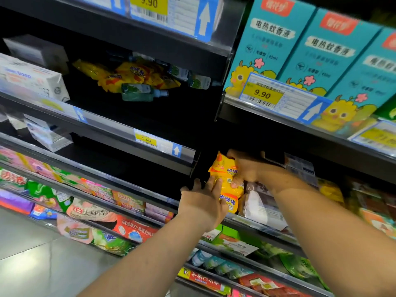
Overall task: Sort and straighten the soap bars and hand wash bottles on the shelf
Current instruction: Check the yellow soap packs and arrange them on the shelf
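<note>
1. Nearest you, both forearms reach up to the yellow sulphur-soap packs [227, 179], which are held at the front lip of a dark shelf bay.
2. Your right hand [246, 170] grips the packs from above, fingers curled over the top and thumb pinching the front. Your left hand [203, 198] lies against their left side with its fingers nearly straight, steadying rather than clasping.
3. Expect light, firm bars inside slick, crinkly film. The wrap will slide, so take each bar across its flat faces, not by the loose sealed ends.
4. There look to be two packs, one above the other; your hands cover where they meet, so you cannot be sure.
5. Just right of the packs lies a white wrapped item [261, 204], too blurred to name.
6. Up and left of the packs, past the 1.50 price tag [146, 139], more yellow soap sits in a jumbled heap [128, 76] with a green hand wash bottle [139, 93] lying on its side.
7. That bottle should be heavier, rigid and prone to roll: take it round the body.
8. The bay behind the packs is black; what it contains cannot be seen.
</note>
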